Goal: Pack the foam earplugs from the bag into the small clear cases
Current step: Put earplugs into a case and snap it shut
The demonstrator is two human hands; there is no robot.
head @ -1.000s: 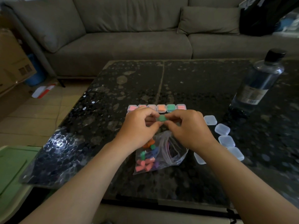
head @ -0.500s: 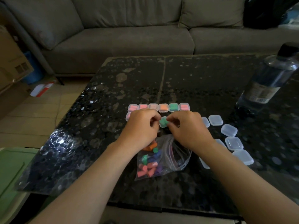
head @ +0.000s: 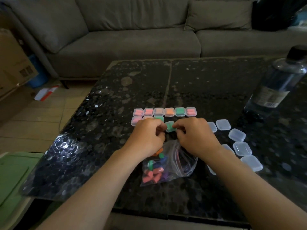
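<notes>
My left hand (head: pixel 146 138) and my right hand (head: pixel 194 136) pinch a small clear case with green earplugs (head: pixel 170 126) between their fingertips, just above the dark table (head: pixel 99 146). Beyond my hands lie filled cases (head: pixel 169 112) in a row of several, holding pink, orange and green plugs; a second shorter row (head: pixel 137 121) begins under it at the left. Below my hands lies the clear zip bag (head: pixel 167 165) with pink, green, orange and purple earplugs. Several empty clear cases (head: pixel 236 135) curve along the right.
A large water bottle (head: pixel 279 83) with a black cap stands at the table's right. A grey sofa (head: pixel 132 39) runs behind the table. A cardboard box (head: pixel 13 63) and a blue bin sit on the floor at left, a green lid (head: pixel 11 176) at lower left.
The green-filled case has sunk slightly toward the table between my fingertips, nearer the second row. My hands stay close together on it.
</notes>
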